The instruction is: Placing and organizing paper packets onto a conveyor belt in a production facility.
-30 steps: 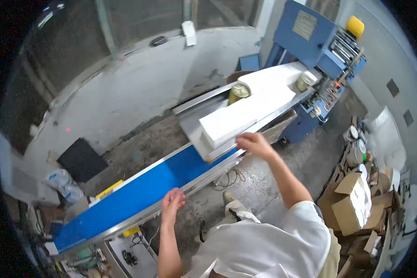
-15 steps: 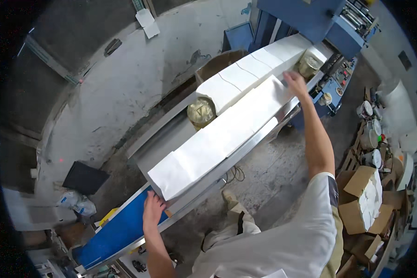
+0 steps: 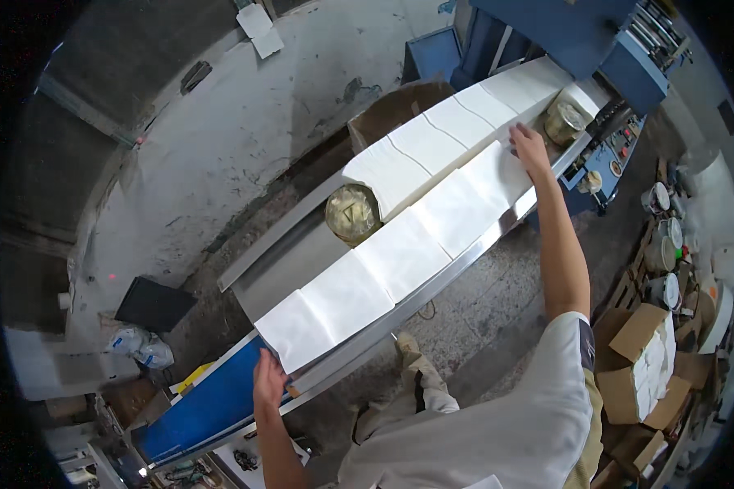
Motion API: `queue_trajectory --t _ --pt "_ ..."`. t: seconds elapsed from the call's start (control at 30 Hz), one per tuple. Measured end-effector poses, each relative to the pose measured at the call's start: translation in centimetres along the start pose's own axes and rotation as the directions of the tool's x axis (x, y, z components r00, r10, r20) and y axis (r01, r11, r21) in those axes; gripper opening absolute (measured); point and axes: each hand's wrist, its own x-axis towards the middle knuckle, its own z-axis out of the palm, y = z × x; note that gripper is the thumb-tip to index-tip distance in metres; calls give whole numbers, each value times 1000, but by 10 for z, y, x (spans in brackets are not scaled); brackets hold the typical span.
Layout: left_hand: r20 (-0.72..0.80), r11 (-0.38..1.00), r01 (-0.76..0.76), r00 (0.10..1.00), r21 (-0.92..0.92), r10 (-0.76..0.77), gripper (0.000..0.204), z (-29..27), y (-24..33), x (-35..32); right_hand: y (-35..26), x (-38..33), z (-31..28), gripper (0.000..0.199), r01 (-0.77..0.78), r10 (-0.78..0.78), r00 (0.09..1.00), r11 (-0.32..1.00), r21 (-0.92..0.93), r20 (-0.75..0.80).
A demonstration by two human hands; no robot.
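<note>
A long row of white folded paper stacks (image 3: 375,269) lies along the near side of a metal trough (image 3: 294,257). My left hand (image 3: 267,381) is at the row's lower left end, its fingers extended against the end stack. At the opposite end, my right hand (image 3: 531,149) is open with its fingers by the last stack. Behind lies a second row of white paper stacks (image 3: 440,134), touched by neither hand. A round, clear-wrapped weight-like block (image 3: 352,213) stands against that row's left end. Another wrapped round block (image 3: 564,122) sits just beyond my right hand.
A blue conveyor belt (image 3: 208,407) runs off from the trough's lower left end. A blue machine (image 3: 546,28) stands at the far right end. An open cardboard box (image 3: 628,367) of white paper and several tubs (image 3: 661,244) are on the right. Behind the trough stands another carton (image 3: 383,118).
The near row has shifted slightly toward the trough's front rail and tilted my way, with its stack divisions showing more clearly. Both hands stay at its ends. The view has shifted a little.
</note>
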Motion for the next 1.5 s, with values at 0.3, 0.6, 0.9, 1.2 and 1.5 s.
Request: queue_trajectory --t 0.3,0.6,0.9,1.2,1.5 --pt "-109 997 -18 994 73 26 71 5 1 4 -17 -38 -51 67 48 -16 991 970 -238 133" --pt "15 995 -31 999 -97 32 48 -12 -5 8 -4 -49 -19 65 -88 254 893 908 -409 372" --pt "18 985 3 1000 -170 0 54 -53 5 -24 7 -99 6 50 -138 262 895 932 -334 362" --pt "3 858 -396 907 -328 420 59 -182 6 -166 -87 -456 270 52 239 -287 610 955 174 739" --pt "-107 907 -413 909 -80 404 55 -343 -59 -345 -94 -778 464 116 -269 -134 -149 959 90 980"
